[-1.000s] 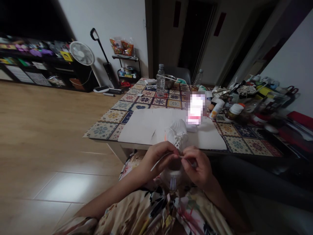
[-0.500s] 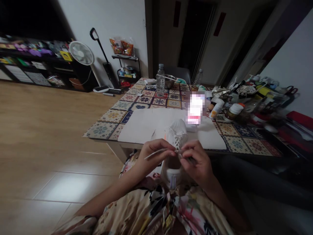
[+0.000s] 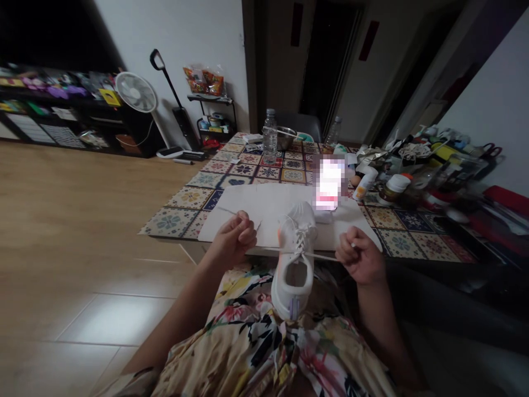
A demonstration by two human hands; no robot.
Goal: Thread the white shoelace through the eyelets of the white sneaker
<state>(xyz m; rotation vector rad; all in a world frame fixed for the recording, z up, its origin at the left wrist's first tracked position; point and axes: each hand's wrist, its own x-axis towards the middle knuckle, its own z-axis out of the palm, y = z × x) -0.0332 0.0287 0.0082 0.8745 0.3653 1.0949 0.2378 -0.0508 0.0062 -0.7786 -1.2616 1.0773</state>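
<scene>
Between the left hand (image 3: 237, 237) and right hand (image 3: 361, 256), both gripping a thin white fabric shoelace (image 3: 326, 257), a white low-cut sneaker (image 3: 285, 292) is resting, probably light, its limp lace needing pinching near the ends.

A clear bottle (image 3: 270, 140) stands beside a bowl (image 3: 285, 143), apparently metal, on the patterned table (image 3: 188, 196).
</scene>
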